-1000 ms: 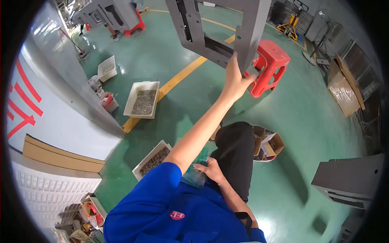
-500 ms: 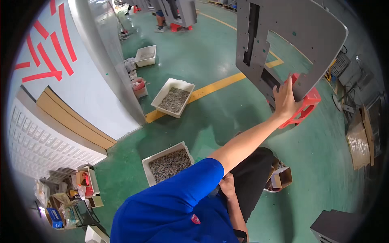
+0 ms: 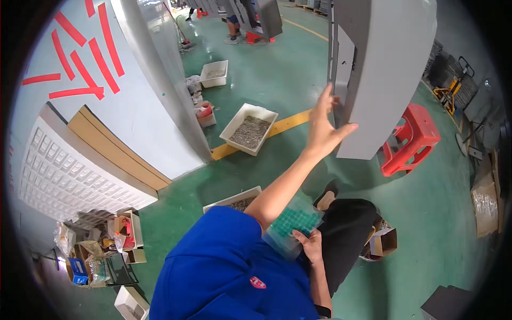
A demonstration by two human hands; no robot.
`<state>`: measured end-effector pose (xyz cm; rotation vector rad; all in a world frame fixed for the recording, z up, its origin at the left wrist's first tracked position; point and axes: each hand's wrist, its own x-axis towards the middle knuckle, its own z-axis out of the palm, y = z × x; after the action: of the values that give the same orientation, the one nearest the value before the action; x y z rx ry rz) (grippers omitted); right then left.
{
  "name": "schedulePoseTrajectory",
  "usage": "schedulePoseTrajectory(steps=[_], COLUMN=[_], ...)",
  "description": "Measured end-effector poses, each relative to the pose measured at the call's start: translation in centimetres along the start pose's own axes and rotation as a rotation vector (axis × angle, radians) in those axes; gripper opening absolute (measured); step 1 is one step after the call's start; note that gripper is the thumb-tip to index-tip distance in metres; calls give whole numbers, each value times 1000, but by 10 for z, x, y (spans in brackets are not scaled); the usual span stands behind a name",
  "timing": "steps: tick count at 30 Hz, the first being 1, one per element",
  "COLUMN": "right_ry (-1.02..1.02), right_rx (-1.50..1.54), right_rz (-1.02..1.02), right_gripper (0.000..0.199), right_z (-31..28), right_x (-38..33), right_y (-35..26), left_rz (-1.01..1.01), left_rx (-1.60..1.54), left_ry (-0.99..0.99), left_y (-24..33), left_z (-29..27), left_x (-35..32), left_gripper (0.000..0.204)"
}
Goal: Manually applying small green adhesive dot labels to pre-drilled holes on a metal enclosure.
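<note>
Head view: panel (image 3: pixel 394 80) stood tall ahead of the wearer, pale outer face to the right, darker, recessed side to the left; red stool (image 3: pixel 424 128) beyond its lower right, tub (image 3: pixel 238 145) of small bits on the floor to its left. What bore the panel's weight could not be told. Left hand (image 3: pixel 320 128) raised at the panel's near left edge, fingers and thumb spread apart, not clamped on anything; whether a fingertip touched the metal or plastic was unclear. Right hand (image 3: pixel 310 246) below the panel, near the lap, thumb and fingers pinched on the near part of a clear sheet (image 3: pixel 295 220) with rows of green dots. Judged the panel stiff and bulky, likely awkward more than fragile; the smooth pale face would probably slip under a flat palm, so best held by its edge or the rim of the recess, perhaps with two hands if lifted. Sheet seemed very light, thin and floppy, likely slick and easily creased; best pinched at its clear margin, away from the dots.
</note>
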<state>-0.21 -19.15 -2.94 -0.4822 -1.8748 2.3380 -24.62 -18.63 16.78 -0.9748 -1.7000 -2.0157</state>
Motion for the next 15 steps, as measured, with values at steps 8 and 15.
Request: schedulePoseTrajectory(steps=[8,15], right_ry=[0,9], right_rx=[-81,-34], right_rz=[-19,-34], right_gripper=[8,9], right_z=[0,0], right_x=[-1,-1], right_y=[0,-3], left_rz=[-19,-38], left_rx=[555,542], left_ry=[137,89], left_y=[26,-7], left_z=[-7,-11], left_x=[-16,5], left_gripper=[127,122])
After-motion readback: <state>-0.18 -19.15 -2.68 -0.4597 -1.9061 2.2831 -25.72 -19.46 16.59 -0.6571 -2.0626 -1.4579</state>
